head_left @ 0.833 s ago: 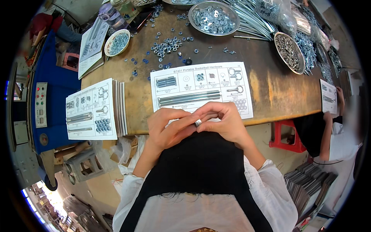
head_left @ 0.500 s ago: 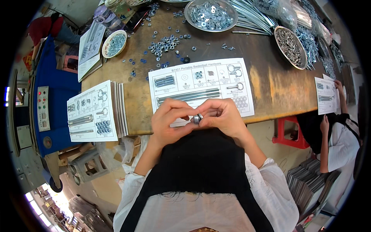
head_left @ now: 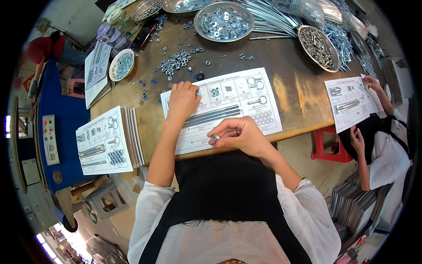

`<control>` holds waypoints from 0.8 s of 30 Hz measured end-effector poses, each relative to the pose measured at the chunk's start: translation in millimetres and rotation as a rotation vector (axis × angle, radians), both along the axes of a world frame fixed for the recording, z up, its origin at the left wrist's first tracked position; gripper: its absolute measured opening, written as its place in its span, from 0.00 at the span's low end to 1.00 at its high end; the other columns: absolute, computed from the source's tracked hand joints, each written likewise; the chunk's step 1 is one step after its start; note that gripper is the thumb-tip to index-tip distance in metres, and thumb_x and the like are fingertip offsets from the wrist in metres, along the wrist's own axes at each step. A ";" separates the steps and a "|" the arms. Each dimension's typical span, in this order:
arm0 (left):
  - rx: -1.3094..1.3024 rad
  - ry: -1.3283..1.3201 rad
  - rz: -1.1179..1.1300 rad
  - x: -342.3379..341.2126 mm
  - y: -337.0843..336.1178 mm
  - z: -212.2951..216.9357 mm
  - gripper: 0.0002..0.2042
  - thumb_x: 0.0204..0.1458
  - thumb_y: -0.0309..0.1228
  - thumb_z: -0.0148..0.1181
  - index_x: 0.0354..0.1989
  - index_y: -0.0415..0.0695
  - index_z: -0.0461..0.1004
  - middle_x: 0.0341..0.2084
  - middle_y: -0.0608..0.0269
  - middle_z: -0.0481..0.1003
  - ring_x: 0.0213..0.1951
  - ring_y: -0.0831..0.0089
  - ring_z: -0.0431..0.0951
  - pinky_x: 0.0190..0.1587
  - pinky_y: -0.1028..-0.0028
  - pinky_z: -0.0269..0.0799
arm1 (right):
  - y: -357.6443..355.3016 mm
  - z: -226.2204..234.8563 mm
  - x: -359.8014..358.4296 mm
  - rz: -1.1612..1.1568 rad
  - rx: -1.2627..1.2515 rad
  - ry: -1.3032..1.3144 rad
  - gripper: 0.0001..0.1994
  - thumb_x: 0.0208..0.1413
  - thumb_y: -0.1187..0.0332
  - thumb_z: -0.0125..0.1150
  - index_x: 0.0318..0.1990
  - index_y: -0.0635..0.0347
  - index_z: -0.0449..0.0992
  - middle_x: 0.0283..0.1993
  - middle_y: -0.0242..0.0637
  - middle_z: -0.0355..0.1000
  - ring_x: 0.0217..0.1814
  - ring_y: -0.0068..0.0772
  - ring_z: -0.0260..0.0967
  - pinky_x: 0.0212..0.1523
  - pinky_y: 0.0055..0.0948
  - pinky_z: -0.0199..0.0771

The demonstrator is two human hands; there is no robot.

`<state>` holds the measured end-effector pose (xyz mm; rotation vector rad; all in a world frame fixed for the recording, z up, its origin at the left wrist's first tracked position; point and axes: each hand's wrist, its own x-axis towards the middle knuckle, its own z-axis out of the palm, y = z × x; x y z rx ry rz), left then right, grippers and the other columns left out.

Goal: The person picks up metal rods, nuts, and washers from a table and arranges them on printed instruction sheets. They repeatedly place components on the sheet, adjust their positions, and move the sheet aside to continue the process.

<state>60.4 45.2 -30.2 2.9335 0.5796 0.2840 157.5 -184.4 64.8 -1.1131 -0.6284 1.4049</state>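
Right hand pinching small metal washers over near edge of printed hardware sheet. Left hand ahead and left of that grip, over sheet's far-left part (can't tell its hold). Steel bowl well beyond grip; loose nuts past left hand.

On my left, I have a blue machine fitted with a pale control panel; beyond it, a person in red bends forward. A grey plastic stool stands below. On my right: a red stool, a co-worker in white and stacked flat sheets.
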 end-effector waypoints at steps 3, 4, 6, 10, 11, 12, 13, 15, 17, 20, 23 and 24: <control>-0.119 -0.047 0.018 -4.1 -2.1 11.1 0.14 0.46 0.34 0.68 0.43 0.46 0.82 0.38 0.62 0.77 0.44 0.64 0.75 0.50 0.66 0.65 | -6.9 -11.2 -1.2 -0.078 -0.014 -0.021 0.11 0.52 0.76 0.72 0.44 0.66 0.82 0.39 0.38 0.82 0.41 0.21 0.79 0.44 0.19 0.78; -0.167 -0.086 0.028 -6.7 -1.7 15.8 0.15 0.46 0.34 0.69 0.44 0.46 0.83 0.38 0.63 0.77 0.44 0.65 0.75 0.49 0.66 0.65 | -7.2 -14.4 -2.9 -0.105 -0.017 -0.037 0.12 0.52 0.76 0.72 0.44 0.66 0.82 0.39 0.38 0.82 0.41 0.20 0.79 0.44 0.20 0.78; -0.580 -0.296 -0.007 -11.7 -16.0 49.3 0.17 0.43 0.33 0.71 0.45 0.47 0.83 0.39 0.64 0.77 0.43 0.66 0.76 0.47 0.68 0.66 | -6.9 -14.5 -1.6 -0.193 0.004 -0.092 0.12 0.52 0.76 0.72 0.44 0.66 0.82 0.38 0.37 0.81 0.40 0.20 0.79 0.43 0.20 0.78; -0.407 -0.612 -0.376 -35.8 -65.7 98.6 0.21 0.35 0.32 0.76 0.43 0.50 0.85 0.38 0.69 0.77 0.39 0.68 0.76 0.41 0.69 0.67 | -9.4 -3.1 -2.2 -0.314 0.088 -0.287 0.12 0.51 0.76 0.72 0.43 0.67 0.81 0.36 0.35 0.81 0.40 0.21 0.79 0.42 0.21 0.78; -0.222 -0.656 -0.407 -37.1 -75.2 103.6 0.21 0.34 0.33 0.76 0.42 0.51 0.85 0.39 0.69 0.77 0.39 0.68 0.76 0.41 0.69 0.67 | -7.6 -0.6 -2.9 -0.321 0.113 -0.350 0.12 0.50 0.76 0.73 0.42 0.67 0.81 0.36 0.35 0.81 0.40 0.22 0.79 0.42 0.22 0.78; -0.202 -0.694 -0.400 -39.5 -78.1 103.2 0.20 0.34 0.31 0.77 0.41 0.49 0.84 0.39 0.68 0.77 0.39 0.67 0.76 0.41 0.68 0.68 | -5.7 3.1 -4.3 -0.316 0.149 -0.394 0.11 0.50 0.76 0.73 0.42 0.67 0.81 0.36 0.35 0.81 0.40 0.22 0.79 0.42 0.22 0.78; -0.185 -0.731 -0.397 -42.1 -80.0 100.9 0.20 0.33 0.30 0.77 0.40 0.47 0.84 0.39 0.66 0.77 0.40 0.66 0.77 0.41 0.67 0.68 | -5.0 6.7 -6.5 -0.316 0.184 -0.437 0.11 0.50 0.76 0.73 0.42 0.67 0.81 0.36 0.35 0.81 0.40 0.23 0.79 0.42 0.22 0.78; -0.173 -0.779 -0.382 -46.2 -83.6 99.7 0.19 0.34 0.28 0.77 0.39 0.45 0.83 0.39 0.63 0.77 0.40 0.64 0.77 0.41 0.66 0.69 | -2.5 8.8 -8.8 -0.301 0.239 -0.484 0.12 0.50 0.77 0.72 0.42 0.67 0.81 0.36 0.36 0.81 0.41 0.23 0.79 0.43 0.23 0.78; -0.191 -0.810 -0.357 -48.4 -87.1 98.7 0.18 0.34 0.27 0.77 0.38 0.43 0.82 0.38 0.62 0.77 0.40 0.62 0.77 0.41 0.66 0.69 | -0.8 8.9 -8.8 -0.270 0.275 -0.500 0.13 0.50 0.78 0.71 0.45 0.67 0.80 0.37 0.37 0.81 0.42 0.24 0.79 0.44 0.23 0.78; -0.497 -0.835 -0.125 -53.2 -79.2 85.6 0.16 0.36 0.26 0.75 0.37 0.43 0.82 0.37 0.62 0.77 0.40 0.62 0.77 0.40 0.69 0.69 | 4.2 6.6 -11.3 -0.281 0.264 -0.291 0.12 0.62 0.69 0.63 0.49 0.67 0.78 0.39 0.40 0.81 0.42 0.26 0.79 0.46 0.25 0.77; -0.424 -0.495 0.128 -43.5 -47.5 65.4 0.13 0.40 0.29 0.73 0.36 0.42 0.82 0.36 0.62 0.76 0.40 0.64 0.76 0.44 0.66 0.68 | 1.2 -0.6 -11.1 -0.316 0.306 -0.191 0.20 0.71 0.58 0.47 0.51 0.70 0.76 0.40 0.44 0.80 0.42 0.31 0.80 0.48 0.29 0.76; -0.302 -0.419 0.122 -39.1 -43.1 51.9 0.12 0.41 0.31 0.72 0.35 0.42 0.82 0.36 0.63 0.76 0.40 0.65 0.76 0.46 0.65 0.67 | -0.2 -3.2 -10.8 -0.323 0.289 -0.218 0.23 0.72 0.56 0.44 0.50 0.70 0.76 0.40 0.45 0.80 0.41 0.32 0.80 0.48 0.29 0.76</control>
